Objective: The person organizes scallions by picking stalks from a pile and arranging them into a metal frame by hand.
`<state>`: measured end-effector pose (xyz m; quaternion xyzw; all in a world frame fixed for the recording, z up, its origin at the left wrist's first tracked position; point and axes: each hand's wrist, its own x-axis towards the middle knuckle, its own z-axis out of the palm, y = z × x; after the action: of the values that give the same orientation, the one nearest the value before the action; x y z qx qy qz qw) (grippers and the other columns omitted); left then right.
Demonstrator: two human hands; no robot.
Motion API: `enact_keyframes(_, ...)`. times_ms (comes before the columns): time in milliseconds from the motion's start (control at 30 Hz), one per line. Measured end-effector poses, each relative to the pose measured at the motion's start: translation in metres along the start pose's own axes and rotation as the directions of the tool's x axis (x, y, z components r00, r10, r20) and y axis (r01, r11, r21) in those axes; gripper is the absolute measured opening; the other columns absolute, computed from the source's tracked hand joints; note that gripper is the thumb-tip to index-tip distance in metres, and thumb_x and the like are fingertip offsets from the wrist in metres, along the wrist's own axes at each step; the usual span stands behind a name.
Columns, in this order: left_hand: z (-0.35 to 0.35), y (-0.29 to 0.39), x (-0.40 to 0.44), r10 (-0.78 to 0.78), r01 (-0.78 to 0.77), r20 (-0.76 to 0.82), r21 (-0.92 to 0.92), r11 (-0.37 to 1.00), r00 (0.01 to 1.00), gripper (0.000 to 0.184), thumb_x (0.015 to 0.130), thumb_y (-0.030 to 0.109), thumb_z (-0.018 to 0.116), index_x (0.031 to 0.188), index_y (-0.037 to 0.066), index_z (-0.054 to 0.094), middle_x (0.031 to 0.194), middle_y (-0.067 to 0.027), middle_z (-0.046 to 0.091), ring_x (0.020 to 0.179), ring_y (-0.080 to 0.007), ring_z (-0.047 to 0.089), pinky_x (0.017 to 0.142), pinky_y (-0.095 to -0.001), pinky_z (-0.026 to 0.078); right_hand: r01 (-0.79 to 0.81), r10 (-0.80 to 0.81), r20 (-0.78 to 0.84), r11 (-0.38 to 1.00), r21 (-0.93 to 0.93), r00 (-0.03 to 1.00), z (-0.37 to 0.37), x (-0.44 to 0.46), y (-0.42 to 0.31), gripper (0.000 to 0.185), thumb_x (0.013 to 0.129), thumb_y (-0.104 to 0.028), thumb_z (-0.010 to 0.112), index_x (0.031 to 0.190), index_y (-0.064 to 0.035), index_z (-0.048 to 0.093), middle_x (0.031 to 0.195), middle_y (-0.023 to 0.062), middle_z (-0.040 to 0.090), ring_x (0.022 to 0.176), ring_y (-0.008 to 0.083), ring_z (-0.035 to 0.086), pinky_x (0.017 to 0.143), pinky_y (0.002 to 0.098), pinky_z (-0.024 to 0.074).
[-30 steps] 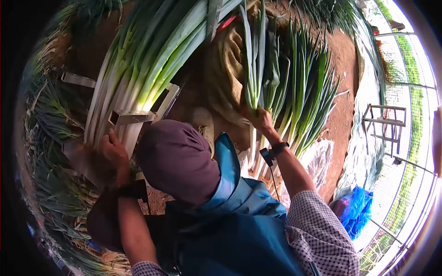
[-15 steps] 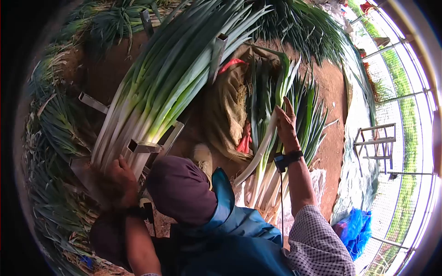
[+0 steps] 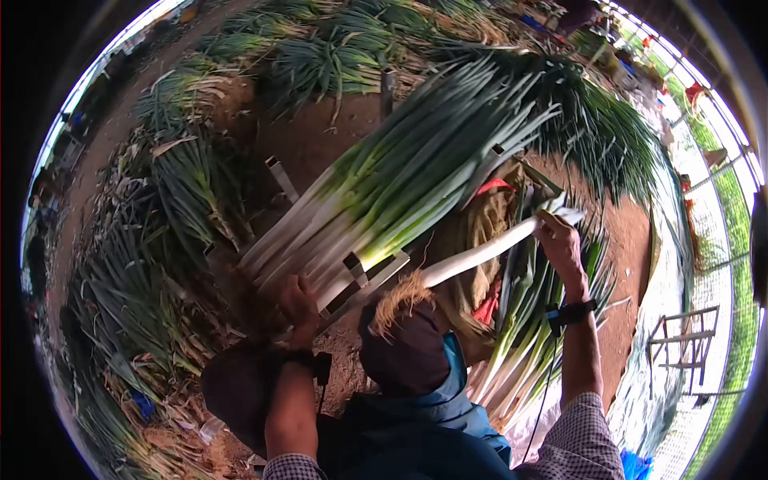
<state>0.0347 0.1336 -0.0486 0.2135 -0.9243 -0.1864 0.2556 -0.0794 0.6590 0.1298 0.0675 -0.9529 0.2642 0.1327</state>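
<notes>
My right hand (image 3: 558, 244) is closed around the upper, leafy part of one long leek (image 3: 480, 253). That leek is tilted, its rooty end hanging over my knee at the centre. A large bundle of leeks (image 3: 400, 176) lies diagonally on a metal frame (image 3: 356, 270), white ends towards the lower left. My left hand (image 3: 299, 302) is at those white ends; its fingers are partly in shadow, and what they hold is unclear. More leeks (image 3: 524, 344) lie to the right, below my right hand.
Leek piles cover the left (image 3: 132, 296) and back (image 3: 336, 64). Another dark green heap (image 3: 592, 120) lies at the upper right. A brown sack (image 3: 460, 300) with red cloth is beside the frame. At the right are a plastic sheet (image 3: 668, 320), a metal stand (image 3: 684, 340) and a mesh wall.
My right hand has lifted one leek away from the right-hand leeks and swung its root end up and left. The view has shifted, showing more of the far piles. My left hand remains by the bundle's white ends.
</notes>
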Motion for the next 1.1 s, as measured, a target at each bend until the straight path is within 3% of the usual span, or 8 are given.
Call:
enact_keyframes(100, -0.007, 0.006, -0.002, 0.005, -0.005, -0.044, -0.004, 1.000, 0.999, 0.025, 0.094, 0.026, 0.062, 0.081, 0.005, 0.061, 0.085, -0.0190, 0.063, 0.081, -0.0403, 0.061, 0.070, -0.0498, 0.048, 0.353, -0.374, -0.116, 0.921, -0.164, 0.920, -0.025, 0.032, -0.018, 0.034, 0.076, -0.009, 0.080, 0.109, -0.0058, 0.070, 0.098, 0.0086, 0.066, 0.097, 0.0299, 0.063, 0.087, 0.0404, 0.0499)
enact_keyframes(267, -0.015, 0.011, -0.003, -0.022, 0.023, 0.010, -0.057, 0.998, 1.000, 0.014, 0.087, 0.020, 0.068, 0.085, 0.007, 0.066, 0.087, -0.0162, 0.065, 0.080, -0.0395, 0.061, 0.071, -0.0499, 0.050, 0.045, -0.021, -0.244, 0.995, 0.094, 0.969, -0.041, 0.091, -0.033, 0.027, 0.097, -0.030, 0.061, 0.108, -0.0049, 0.060, 0.078, 0.0107, 0.058, 0.066, 0.0166, 0.052, 0.059, 0.0336, 0.0451)
enact_keyframes(433, -0.011, 0.011, -0.004, -0.001, -0.003, -0.038, -0.087, 0.996, 0.999, 0.009, 0.084, 0.017, 0.069, 0.084, 0.009, 0.065, 0.084, -0.0140, 0.063, 0.078, -0.0369, 0.061, 0.072, -0.0497, 0.048, 0.121, -0.105, -0.272, 0.992, 0.044, 0.957, -0.035, 0.161, -0.045, 0.043, 0.094, -0.023, 0.067, 0.134, -0.0061, 0.060, 0.093, 0.0083, 0.069, 0.079, 0.0146, 0.058, 0.075, 0.0302, 0.0498)
enact_keyframes(567, -0.004, 0.005, -0.011, 0.005, -0.007, -0.058, -0.035, 0.999, 0.998, 0.014, 0.086, 0.024, 0.069, 0.086, 0.011, 0.065, 0.087, -0.0127, 0.063, 0.085, -0.0354, 0.059, 0.078, -0.0482, 0.046, 0.612, -0.629, -0.113, 0.776, -0.152, 0.769, -0.058, 0.228, -0.067, 0.034, 0.095, -0.004, 0.061, 0.129, -0.0007, 0.062, 0.125, 0.0140, 0.066, 0.112, 0.0251, 0.062, 0.099, 0.0357, 0.0476)
enact_keyframes(600, -0.003, 0.001, -0.012, 0.004, -0.005, -0.030, -0.040, 0.999, 1.000, 0.015, 0.087, 0.026, 0.069, 0.090, 0.012, 0.067, 0.090, -0.0120, 0.064, 0.091, -0.0349, 0.059, 0.082, -0.0474, 0.045, 0.556, -0.555, -0.033, 0.830, 0.046, 0.831, -0.062, 0.231, -0.099, 0.035, 0.095, -0.001, 0.060, 0.129, -0.0010, 0.062, 0.127, 0.0158, 0.065, 0.116, 0.0267, 0.061, 0.100, 0.0371, 0.0476)
enact_keyframes(700, -0.014, 0.006, -0.008, 0.027, -0.026, 0.013, -0.042, 0.999, 1.000, 0.017, 0.086, 0.028, 0.070, 0.092, 0.012, 0.066, 0.089, -0.0117, 0.064, 0.090, -0.0341, 0.059, 0.083, -0.0476, 0.044, 0.693, -0.716, 0.084, 0.631, -0.349, 0.693, -0.050, 0.231, -0.187, 0.037, 0.092, -0.003, 0.062, 0.129, -0.0032, 0.062, 0.124, 0.0201, 0.064, 0.116, 0.0341, 0.061, 0.101, 0.0398, 0.0464)
enact_keyframes(867, -0.019, 0.009, -0.007, 0.003, -0.002, 0.014, -0.073, 0.997, 1.000, 0.019, 0.085, 0.028, 0.071, 0.091, 0.011, 0.065, 0.090, -0.0106, 0.064, 0.090, -0.0325, 0.059, 0.083, -0.0462, 0.043, 0.729, -0.648, 0.392, 0.678, -0.094, 0.653, 0.059, 0.201, -0.281, 0.035, 0.089, -0.004, 0.064, 0.123, -0.0046, 0.066, 0.122, 0.0207, 0.063, 0.116, 0.0370, 0.058, 0.104, 0.0415, 0.0466)
enact_keyframes(1100, -0.028, 0.008, -0.002, 0.028, -0.033, -0.029, -0.202, 0.979, 0.999, 0.019, 0.083, 0.023, 0.074, 0.095, 0.010, 0.066, 0.093, -0.0099, 0.065, 0.092, -0.0324, 0.059, 0.085, -0.0446, 0.043, 0.831, -0.740, 0.601, 0.513, 0.214, 0.302, 0.239, 0.154, -0.256, 0.032, 0.086, -0.009, 0.068, 0.117, -0.0037, 0.065, 0.105, 0.0205, 0.064, 0.104, 0.0386, 0.060, 0.092, 0.0457, 0.0496)
